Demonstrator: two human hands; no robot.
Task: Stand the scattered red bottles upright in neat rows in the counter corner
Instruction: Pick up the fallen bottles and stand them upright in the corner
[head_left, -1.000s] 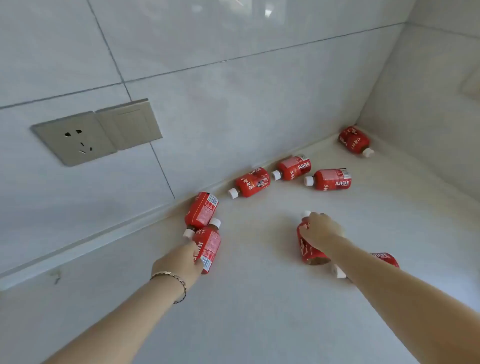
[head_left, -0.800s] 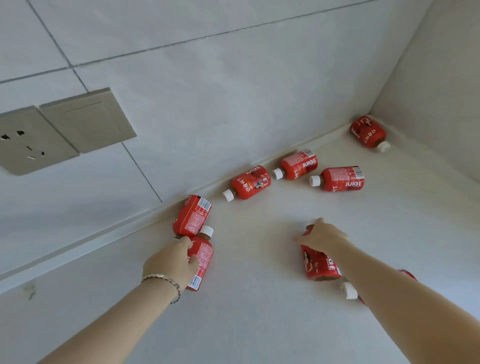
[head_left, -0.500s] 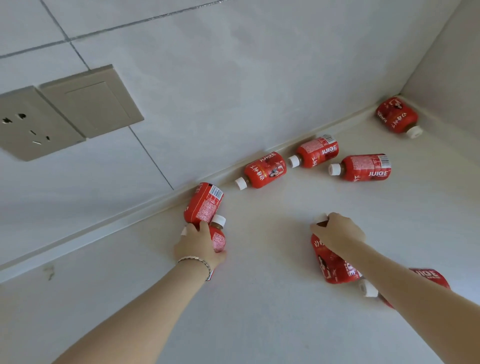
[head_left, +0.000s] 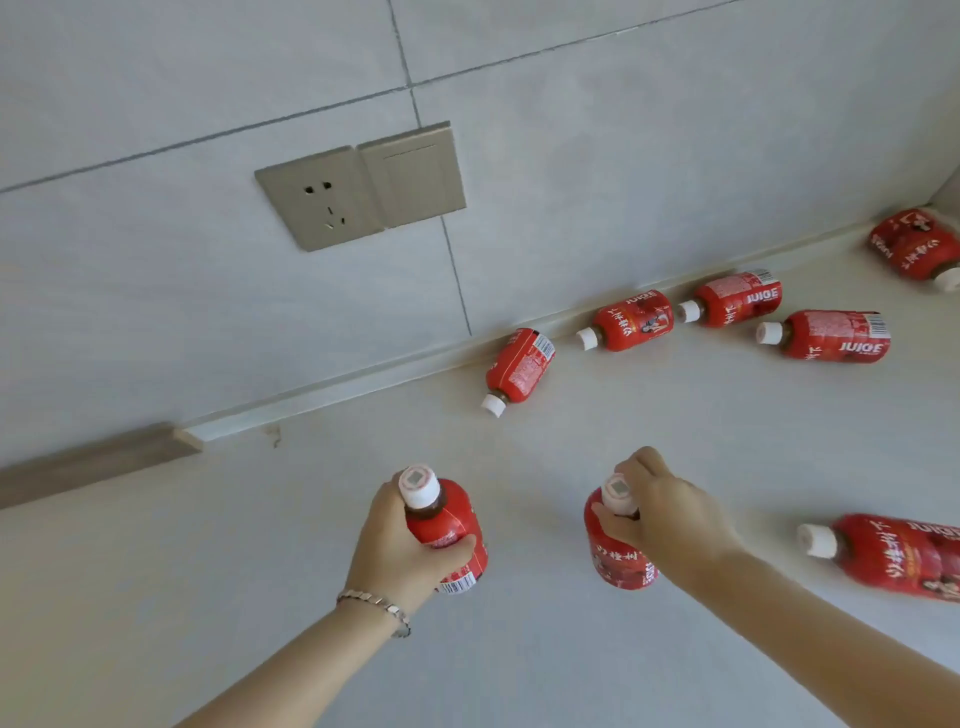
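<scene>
My left hand (head_left: 397, 548) grips a red juice bottle (head_left: 451, 530) with a white cap, held upright above the counter. My right hand (head_left: 662, 514) grips the neck of a second red bottle (head_left: 618, 558), also upright. Several more red bottles lie on their sides: one (head_left: 519, 369) by the wall's foot, two (head_left: 631, 319) (head_left: 735, 299) along the wall, one (head_left: 834, 335) further out, one (head_left: 914, 244) in the far corner, and one (head_left: 898, 556) at the right edge beside my right forearm.
The pale counter (head_left: 260, 571) meets a tiled wall with a socket and switch plate (head_left: 361, 184). A low skirting strip (head_left: 332, 387) runs along the wall's foot. The side wall closes the corner at top right.
Both hands have lifted their bottles from lying to upright and drawn back from the wall toward me. The view has shifted, so the lying bottles now sit further right.
</scene>
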